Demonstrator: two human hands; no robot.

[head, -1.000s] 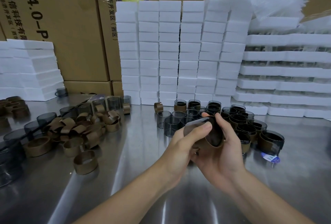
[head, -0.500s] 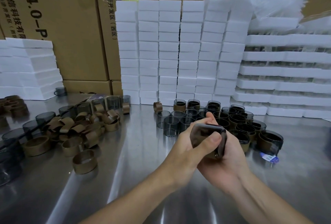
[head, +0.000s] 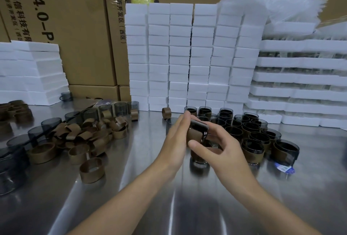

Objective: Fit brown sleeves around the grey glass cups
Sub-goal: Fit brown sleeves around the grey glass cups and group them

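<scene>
Grey glass cups [head: 251, 131]: sleeved, stood grouped on the steel table [head: 140, 206], at your right.
Brown sleeves [head: 90, 133]: lay heaped at your left.
Right hand [head: 225, 152]: gripped the held cup [head: 199, 127].
Left hand [head: 174, 137]: flat, straight fingers pressed on it.
Held cup: sleeved, above the table, between your hands.

Left hand [head: 175, 138] flat beside curled right hand [head: 222, 149].

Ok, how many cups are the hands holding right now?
1. The grey glass cup wearing a brown sleeve lies tilted between the left hand, pressed flat against it, and the right hand, which grips it. The other cups stand unheld on the shiny metal table.
</scene>
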